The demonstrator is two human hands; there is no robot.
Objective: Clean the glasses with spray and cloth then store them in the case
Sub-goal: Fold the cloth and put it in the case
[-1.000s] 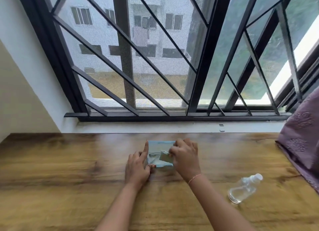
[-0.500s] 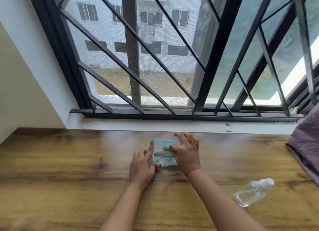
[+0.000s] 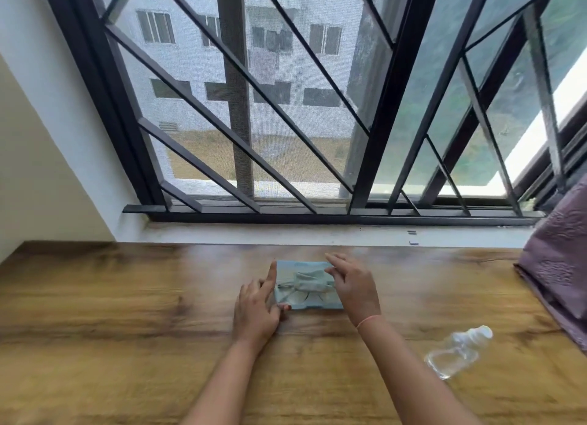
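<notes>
Glasses (image 3: 293, 292) and cloth (image 3: 309, 281) in open case (image 3: 320, 304), table's far middle; left hand (image 3: 255, 310) steadies case, right hand (image 3: 354, 286) loosely touches cloth; spray bottle (image 3: 457, 351) lying right.

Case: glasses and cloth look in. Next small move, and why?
Probably close it. The open case lies on the table with the glasses and folded cloth inside, the left hand and right hand at its ends.

Both hands reach forward, side by side

Left hand (image 3: 255, 307) points its index finger up; right hand (image 3: 354, 285) spreads loose, fingers slightly curled.
</notes>
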